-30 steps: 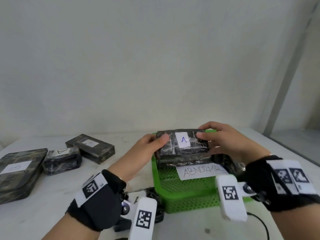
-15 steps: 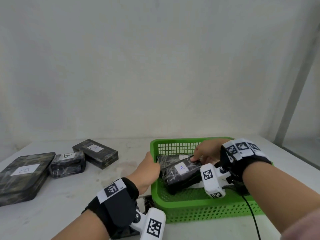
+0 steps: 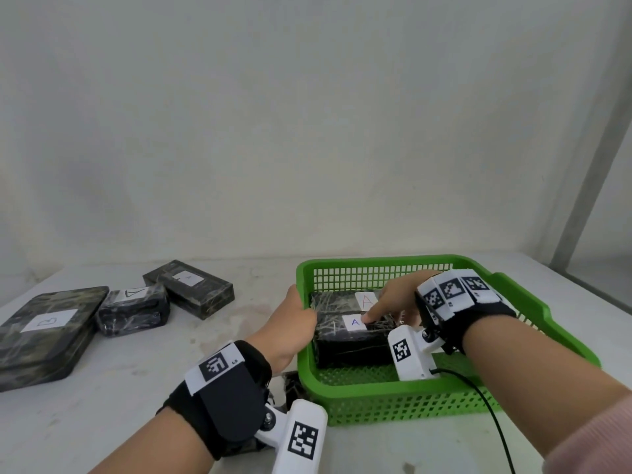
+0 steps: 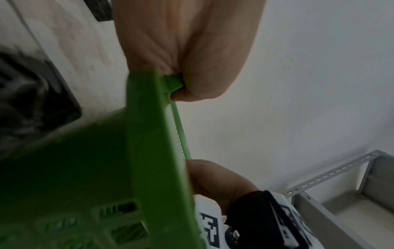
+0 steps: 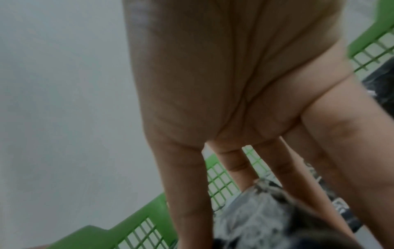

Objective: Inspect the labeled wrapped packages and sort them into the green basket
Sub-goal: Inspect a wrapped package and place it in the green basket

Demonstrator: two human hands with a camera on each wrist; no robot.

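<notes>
A green basket (image 3: pixel 393 405) stands on the white table at the right. Inside it lie two dark wrapped packages: one with a red "A" label (image 3: pixel 333 298) at the back, one with a blue "A" label (image 3: pixel 345 347) in front. My right hand (image 3: pixel 383 309) rests on the front package, thumb on its label. In the right wrist view its fingers (image 5: pixel 185 176) run straight down to the wrapping (image 5: pixel 255 219). My left hand (image 3: pixel 297 316) is curled over the basket's left rim (image 4: pixel 172 82) beside the package's left end; its fingertips are hidden.
Left on the table lie a large flat package marked "B" (image 3: pixel 48 333), a small wrapped one (image 3: pixel 133 307) and a dark box labelled "A" (image 3: pixel 191 285). Another dark item (image 3: pixel 290 388) sits under my left wrist. A black cable (image 3: pixel 492 415) crosses the basket's front. The wall is close behind.
The blue "A" package has come down from above the basket to lie inside it. Both hands dropped with it, and the left hand has shifted to the basket's rim.
</notes>
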